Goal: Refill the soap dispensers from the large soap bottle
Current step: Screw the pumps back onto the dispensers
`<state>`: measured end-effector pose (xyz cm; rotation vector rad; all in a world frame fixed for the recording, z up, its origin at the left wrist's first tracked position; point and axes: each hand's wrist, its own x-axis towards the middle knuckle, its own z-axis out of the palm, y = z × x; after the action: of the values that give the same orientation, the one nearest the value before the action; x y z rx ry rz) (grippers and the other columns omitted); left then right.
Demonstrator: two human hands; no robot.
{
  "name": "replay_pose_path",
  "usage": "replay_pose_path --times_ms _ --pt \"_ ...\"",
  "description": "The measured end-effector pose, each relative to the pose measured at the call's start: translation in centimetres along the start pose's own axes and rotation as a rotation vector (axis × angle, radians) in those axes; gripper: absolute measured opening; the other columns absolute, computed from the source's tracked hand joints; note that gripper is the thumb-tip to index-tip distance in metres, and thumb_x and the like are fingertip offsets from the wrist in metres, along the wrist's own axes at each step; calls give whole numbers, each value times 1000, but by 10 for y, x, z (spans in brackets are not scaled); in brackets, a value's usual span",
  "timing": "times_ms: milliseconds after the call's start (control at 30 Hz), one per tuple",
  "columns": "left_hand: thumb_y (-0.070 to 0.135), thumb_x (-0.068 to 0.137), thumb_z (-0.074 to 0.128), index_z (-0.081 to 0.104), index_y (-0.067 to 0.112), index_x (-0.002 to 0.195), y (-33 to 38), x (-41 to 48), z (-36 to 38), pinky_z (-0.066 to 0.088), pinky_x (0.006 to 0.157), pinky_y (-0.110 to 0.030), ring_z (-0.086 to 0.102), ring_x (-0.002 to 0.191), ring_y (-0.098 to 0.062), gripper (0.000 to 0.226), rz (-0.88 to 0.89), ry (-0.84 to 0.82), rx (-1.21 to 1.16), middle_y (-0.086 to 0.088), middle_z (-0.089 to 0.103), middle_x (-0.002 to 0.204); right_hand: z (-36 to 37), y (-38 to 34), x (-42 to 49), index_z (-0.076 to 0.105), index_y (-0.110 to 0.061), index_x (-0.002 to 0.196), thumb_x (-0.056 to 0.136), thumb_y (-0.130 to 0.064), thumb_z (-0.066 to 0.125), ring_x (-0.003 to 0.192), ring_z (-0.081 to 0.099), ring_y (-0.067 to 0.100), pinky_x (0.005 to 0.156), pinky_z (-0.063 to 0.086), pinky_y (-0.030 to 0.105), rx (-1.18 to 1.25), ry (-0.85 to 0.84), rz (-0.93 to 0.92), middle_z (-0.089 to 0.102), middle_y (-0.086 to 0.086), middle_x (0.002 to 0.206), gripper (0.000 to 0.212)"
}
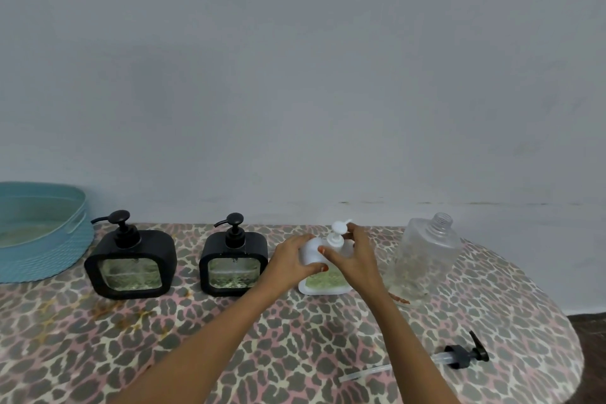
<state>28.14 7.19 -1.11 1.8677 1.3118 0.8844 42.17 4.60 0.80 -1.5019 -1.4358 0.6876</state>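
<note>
Person, upper limbs: the left hand (292,261) and right hand (355,259) are bare. The forearms (210,331) are bare and unsleeved along their full visible length. Two visible fingernails (321,250) carry orange-red polish.

Our bench (295,338) wears a leopard-print cover. On it, left to right, we have a teal basket (49,259), a black square dispenser (131,264), a second black dispenser (233,264), a white pump bottle (323,284) and a clear uncapped bottle (426,256). A loose black pump (462,356) lies near the right front edge.

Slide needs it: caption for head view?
Left hand and right hand grip white pump bottle beside uncapped clear bottle.
</note>
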Motion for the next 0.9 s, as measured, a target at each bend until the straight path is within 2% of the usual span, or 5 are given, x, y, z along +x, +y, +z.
replay_pose_path --times_ms 133,267,467,700,900 --pt "29 71 75 48 12 128 0 1 0 37 92 -23 50 117 -18 66 11 -2 18 -6 53 130 -13 3 1 55 -16 123 84 -7 61 105 49 5 76 36 6 16 -138 8 58 -5 115 40" --pt "27 72 76 50 12 126 1 -1 1 37 88 -20 51 116 -18 62 -2 7 -14 -5 54 128 -9 3 3 58 -6 109 77 -6 70 82 52 2 66 36 -2 -17 -4 -20 58 -8 92 34" --pt "25 72 75 51 12 124 1 -1 0 43 87 -23 52 113 -17 59 0 4 -16 -4 56 124 10 2 4 51 -13 99 70 -17 79 78 49 9 63 36 11 -36 153 -21 46 -14 83 40" --pt "27 72 75 48 11 128 0 0 0 34 88 -18 50 117 -18 65 1 3 19 -7 53 130 -21 0 1 59 -15 116 84 -4 62 88 52 -6 69 38 2 -10 -162 -21 58 -10 101 34" --pt "27 72 75 48 12 128 1 -1 0 35 87 -17 51 115 -17 64 -1 -3 12 -7 53 129 -2 4 7 52 -15 93 70 -10 77 74 51 7 62 39 4 -43 84 -43 53 -7 84 35"
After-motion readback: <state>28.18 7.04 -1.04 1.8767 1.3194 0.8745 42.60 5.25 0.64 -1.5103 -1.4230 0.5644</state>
